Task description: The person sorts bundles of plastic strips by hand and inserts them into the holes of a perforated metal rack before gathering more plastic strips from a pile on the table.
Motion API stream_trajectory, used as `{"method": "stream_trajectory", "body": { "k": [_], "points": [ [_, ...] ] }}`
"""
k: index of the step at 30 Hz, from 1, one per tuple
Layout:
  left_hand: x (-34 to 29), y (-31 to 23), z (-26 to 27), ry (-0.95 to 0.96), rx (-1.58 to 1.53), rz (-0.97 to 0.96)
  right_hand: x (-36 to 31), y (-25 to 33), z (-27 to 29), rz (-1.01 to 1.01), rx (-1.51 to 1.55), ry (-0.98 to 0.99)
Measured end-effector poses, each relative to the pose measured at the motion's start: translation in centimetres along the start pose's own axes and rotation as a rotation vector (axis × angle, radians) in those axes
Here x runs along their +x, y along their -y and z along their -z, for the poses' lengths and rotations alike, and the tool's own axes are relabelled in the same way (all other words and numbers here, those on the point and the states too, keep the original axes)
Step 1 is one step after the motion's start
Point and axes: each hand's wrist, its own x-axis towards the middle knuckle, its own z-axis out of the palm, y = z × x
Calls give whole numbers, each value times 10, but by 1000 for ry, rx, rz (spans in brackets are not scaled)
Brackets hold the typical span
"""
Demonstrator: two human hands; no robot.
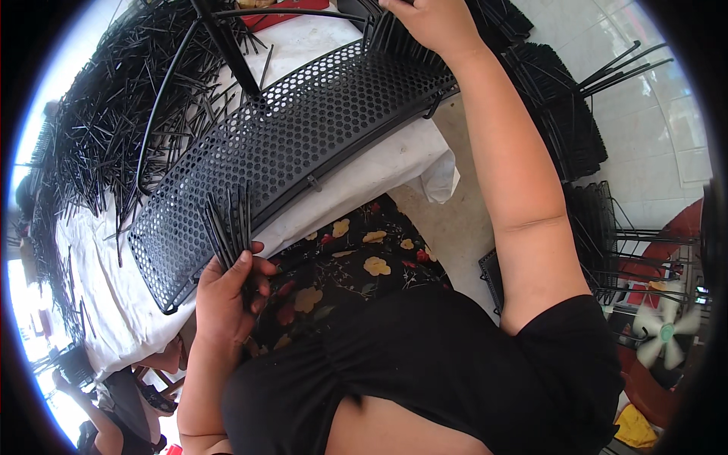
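My left hand (226, 296) is closed around a small bunch of thin black strips (227, 224), which fan upward past the thumb. The bunch is over the near left part of a long black metal rack panel (288, 129) full of round holes. My right arm stretches far forward, and my right hand (432, 24) is at the far right end of the panel, near a cluster of black rods (390, 49). The top edge of the picture cuts off its fingers, so their grip does not show. A black post (227, 49) and a bent wire rise from the panel's far side.
A big heap of loose black strips (121, 114) covers the white table cloth (125, 303) on the left. Stacked black racks (561, 114) stand at the right, with a fan (666, 332) below them. Another person (114, 417) is at lower left.
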Motion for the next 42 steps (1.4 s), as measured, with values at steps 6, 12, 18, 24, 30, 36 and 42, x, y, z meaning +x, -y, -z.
{"method": "stream_trajectory", "body": {
  "k": [6,12,18,24,30,36,42],
  "points": [
    [1,4,-5,-54,33,-22,6,-7,-9,28,4,-18],
    [-1,6,-5,-53,43,-25,4,-1,-11,13,-99,107],
    [-2,8,-7,-50,66,-38,-12,2,-10,37,-202,210],
    [1,-2,-36,18,121,-91,-81,72,-29,71,375,-185],
    [10,-12,-54,195,75,-142,-119,139,-24,-376,1331,502],
    [13,-11,-54,213,123,-100,-118,136,-26,-462,1318,532],
    [17,-6,-45,113,90,-139,-127,140,-42,-416,1162,406]
  ]
}}
